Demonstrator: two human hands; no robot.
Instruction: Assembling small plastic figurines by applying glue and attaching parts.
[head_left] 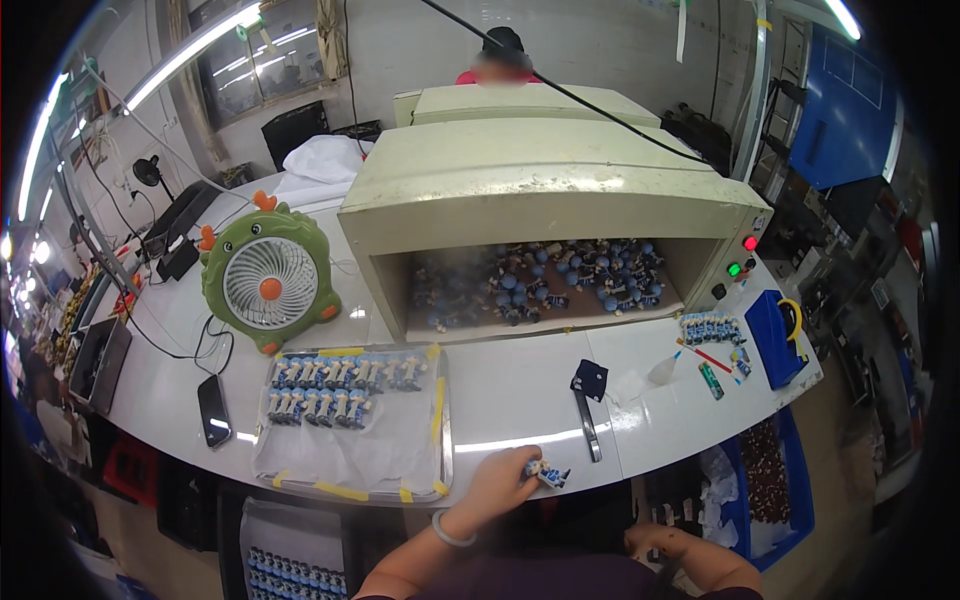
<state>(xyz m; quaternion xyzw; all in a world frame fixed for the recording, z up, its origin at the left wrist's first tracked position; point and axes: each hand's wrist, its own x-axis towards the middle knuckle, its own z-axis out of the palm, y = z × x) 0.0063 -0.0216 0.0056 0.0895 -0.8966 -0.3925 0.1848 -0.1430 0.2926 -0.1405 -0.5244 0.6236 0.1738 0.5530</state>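
My left hand (497, 484) rests on the near edge of the white table (520, 395), its fingers closed on a few small blue-and-white figurines (546, 473). A pale bracelet sits on that wrist. To its left lies a plastic-lined tray (350, 455) with two rows of the same figurines (335, 388). My right hand (645, 541) is low, below the table edge by my body; its fingers are not clearly shown. A beige box-shaped machine (540, 190) stands ahead, with many blue-headed figurines (560, 280) in its open mouth.
A green fan (268, 280) and a black phone (213, 410) are on the left. A black tool (588, 405) lies to the right of my left hand. Farther right are a small figurine group (710, 327) and a blue box (773, 337). Another person (500, 55) is behind the machine.
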